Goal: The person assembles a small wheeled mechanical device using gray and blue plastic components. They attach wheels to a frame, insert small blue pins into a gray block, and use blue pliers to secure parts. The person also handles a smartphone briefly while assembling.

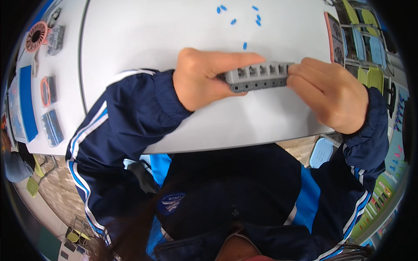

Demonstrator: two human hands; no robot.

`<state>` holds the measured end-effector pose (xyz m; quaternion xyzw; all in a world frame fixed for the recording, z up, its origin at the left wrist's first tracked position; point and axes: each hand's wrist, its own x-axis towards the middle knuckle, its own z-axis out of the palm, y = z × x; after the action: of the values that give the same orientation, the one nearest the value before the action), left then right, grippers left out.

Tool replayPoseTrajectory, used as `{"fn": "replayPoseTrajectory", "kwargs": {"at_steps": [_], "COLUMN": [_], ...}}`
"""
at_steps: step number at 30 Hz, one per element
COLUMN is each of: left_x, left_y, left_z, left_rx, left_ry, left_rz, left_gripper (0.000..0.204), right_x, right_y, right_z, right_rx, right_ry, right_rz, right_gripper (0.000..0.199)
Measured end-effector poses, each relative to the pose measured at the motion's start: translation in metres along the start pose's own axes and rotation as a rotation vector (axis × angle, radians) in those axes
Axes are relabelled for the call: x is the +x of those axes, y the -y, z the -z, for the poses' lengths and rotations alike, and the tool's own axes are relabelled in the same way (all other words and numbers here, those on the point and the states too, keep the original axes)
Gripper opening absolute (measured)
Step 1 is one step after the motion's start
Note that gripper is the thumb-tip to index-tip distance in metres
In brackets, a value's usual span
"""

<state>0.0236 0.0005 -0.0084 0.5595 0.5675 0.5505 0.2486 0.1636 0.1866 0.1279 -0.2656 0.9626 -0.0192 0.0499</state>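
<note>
Grey block [261, 80] in the grip of left hand [198, 76] and right hand [328, 93], 7 blue pieces [233, 21] beyond on white table [143, 39]

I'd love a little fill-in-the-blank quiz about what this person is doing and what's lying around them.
1. The left hand and right hand are both on one block, whose colour is ____.
2. The small pieces scattered beyond the hands are ____ in colour.
3. The tabletop is ____.
4. The round orange fan-shaped object lies to the person's ____.

Missing words: gray; blue; white; left.
</note>
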Motion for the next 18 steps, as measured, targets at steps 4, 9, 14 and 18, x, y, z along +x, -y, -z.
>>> {"fn": "replayPoseTrajectory", "kwargs": {"at_steps": [4,9,14,18], "left_x": [0.001,0.003,0.003,0.006], "left_y": [-0.004,-0.007,-0.007,-0.014], "left_z": [-0.001,0.001,0.001,0.004], "left_rx": [-0.043,-0.037,-0.067,-0.114], "left_ry": [0.005,0.003,0.019,0.062], "left_rz": [0.051,0.057,0.07,0.157], "left_gripper": [0.052,0.053,0.053,0.053], "right_x": [-0.008,-0.033,-0.03,-0.016], "right_y": [-0.009,-0.021,0.012,0.029], "right_z": [0.0,-0.004,-0.068,-0.094], "right_rx": [0.111,0.285,1.172,1.434], "right_ry": [-0.058,-0.315,-0.844,-0.726], "right_rz": [-0.056,-0.241,-0.634,-0.629], "right_gripper": [0.017,0.029,0.046,0.048]}}
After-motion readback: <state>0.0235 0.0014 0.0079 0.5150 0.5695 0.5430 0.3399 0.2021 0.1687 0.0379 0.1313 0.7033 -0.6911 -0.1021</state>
